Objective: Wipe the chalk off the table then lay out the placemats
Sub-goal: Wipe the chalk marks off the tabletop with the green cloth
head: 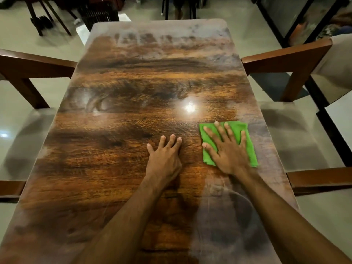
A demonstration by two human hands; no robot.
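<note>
Pressing flat with all five fingers (227, 130) spread, the right hand (228, 149) lies palm down on a green cloth (249, 147) at the right of centre in the frame; nothing is gripped, the hand simply bears on the fabric. The cloth is folded into a rough rectangle and shows around the fingertips and along the hand's right side, near the table's right edge. Just to its left, apart from the cloth, the left hand (164, 159) rests open on the bare wood, fingers loosely together and pointing up the frame, holding nothing. Both bare forearms run down to the lower edge of the frame.

The table (106, 168) is glossy dark wood with a bright lamp glare above the cloth. Pale chalky haze (171, 38) covers its far end at the top of the frame, and more smears, with a curved mark, lie in the lower right beneath the right forearm. Wooden chairs (289, 60) stand at both sides.
</note>
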